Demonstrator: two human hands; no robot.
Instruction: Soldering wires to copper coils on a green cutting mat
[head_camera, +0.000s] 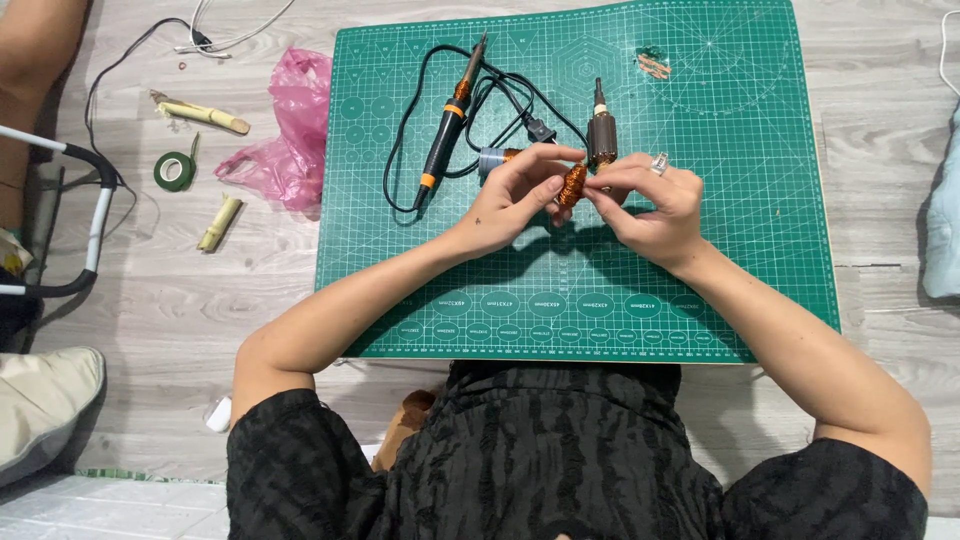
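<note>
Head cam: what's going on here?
A person holds a small copper coil between both hands, left hand and right hand, above a green cutting mat. On the mat behind lie a soldering iron with its cord and a dark rotor. A pink bag and a tape roll lie left of the mat.

- The copper coil (572, 185) shows only as a small orange patch above the middle of the cutting mat (760, 260); fingers of the left hand (515, 195) and right hand (650, 200) cover most of it.
- A small grey part (490, 160), just left of the coil, is half hidden behind the left fingers.
- Small orange scraps (652, 65) near the mat's far edge are too small to identify.
- A pale blue cloth (942, 225), right of the mat, is cut by the frame edge.
</note>
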